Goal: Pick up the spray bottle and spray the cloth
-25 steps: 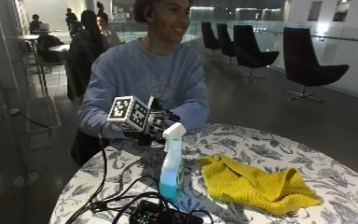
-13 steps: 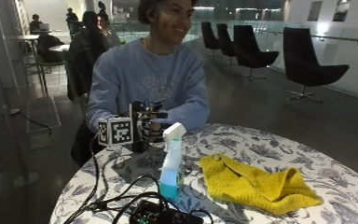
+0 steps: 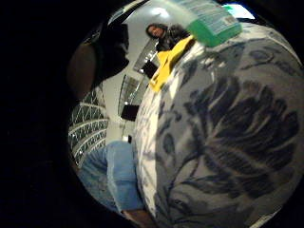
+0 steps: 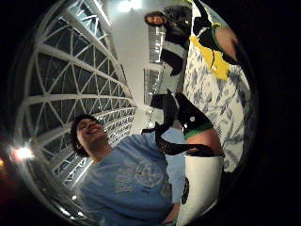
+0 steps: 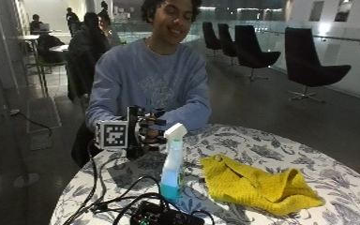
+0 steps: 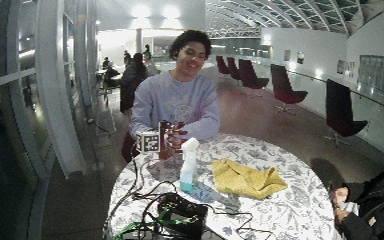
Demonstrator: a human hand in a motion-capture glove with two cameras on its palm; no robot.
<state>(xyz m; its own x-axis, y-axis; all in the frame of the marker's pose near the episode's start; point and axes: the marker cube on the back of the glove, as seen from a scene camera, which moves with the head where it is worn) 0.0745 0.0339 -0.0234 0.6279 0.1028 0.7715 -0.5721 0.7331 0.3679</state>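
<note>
Spray bottle [image 5: 171,161] upright on counter [image 5: 273,150], untouched. Yellow cloth [image 5: 255,185] crumpled just beside bottle, on side away from grip. Grip [image 5: 147,132] near bottle's nozzle, apart from it, fingers spread, holding nothing.
</note>
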